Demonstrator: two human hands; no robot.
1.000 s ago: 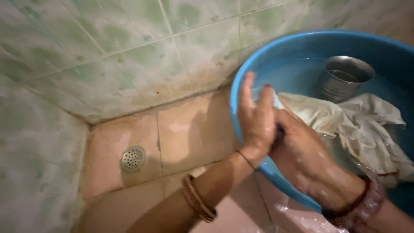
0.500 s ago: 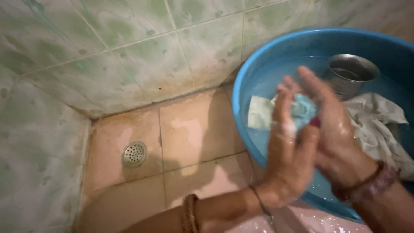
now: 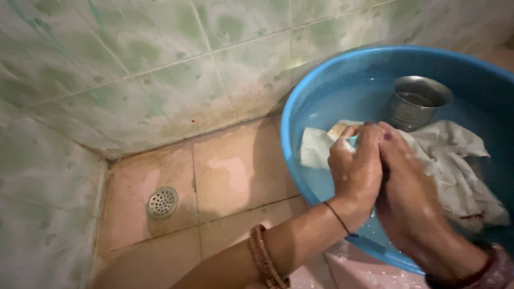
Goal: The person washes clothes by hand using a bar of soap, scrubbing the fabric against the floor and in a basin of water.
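Note:
My left hand (image 3: 356, 168) and my right hand (image 3: 409, 200) are pressed together over the near side of a round blue basin (image 3: 300, 101) that holds water. Both hands are closed on one end of a pale blue cloth (image 3: 316, 149); the rest of it lies flat in the water to their left. A black thread circles my left wrist, and there are bangles further up that forearm. More bangles show on my right wrist. A crumpled white cloth (image 3: 460, 160) lies in the basin right of my hands.
A small steel pot (image 3: 415, 101) stands in the water at the back of the basin. The basin sits on a wet pink tiled floor (image 3: 225, 176) with a round metal drain (image 3: 161, 202) at the left. Green marbled wall tiles (image 3: 160, 69) enclose the corner.
My hands have come down from a raised, open-palmed rubbing position and closed together low over the basin. The pale blue cloth now lies more spread out in the water.

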